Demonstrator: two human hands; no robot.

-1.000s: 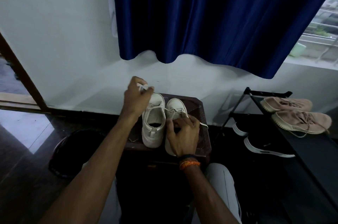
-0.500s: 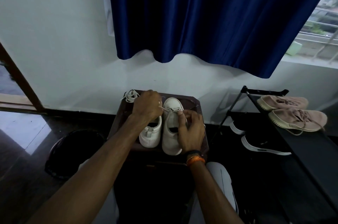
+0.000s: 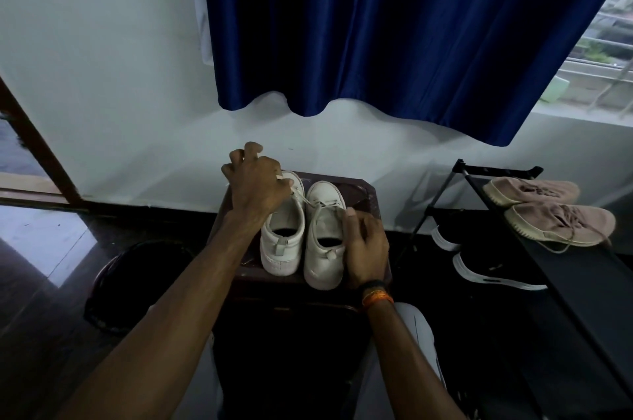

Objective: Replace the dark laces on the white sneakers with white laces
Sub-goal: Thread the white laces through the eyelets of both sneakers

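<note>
At the bottom of the frame two bare forearms reach forward from light trousers (image 3: 416, 344); the right wrist carries a dark and orange band (image 3: 376, 294). Just above centre, a dark brown stool (image 3: 371, 203) bears two white sneakers side by side, heels toward the camera, touching or nearly so. The right hand (image 3: 364, 248) rests against the outer side of the right sneaker (image 3: 323, 241), fingers curled, thumb and forefinger pinching the white lace (image 3: 329, 205) near the upper eyelets. The left hand (image 3: 257, 184) is raised over the toe of the left sneaker (image 3: 282, 238), fingers bent, pinching a strand of the same lace that runs taut across to the right shoe's front; a bit of white, probably the lace end, shows at its knuckles. At lower left a dark round bin (image 3: 133, 279) stands on the glossy floor. On the right, a black shoe rack (image 3: 565, 289) holds a pair of beige sneakers (image 3: 555, 214) on top and black shoes with white soles (image 3: 493, 270) lower down. Behind, a white wall and a blue curtain (image 3: 394, 25) fill the upper frame, with a window (image 3: 603, 52) at upper right.
</note>
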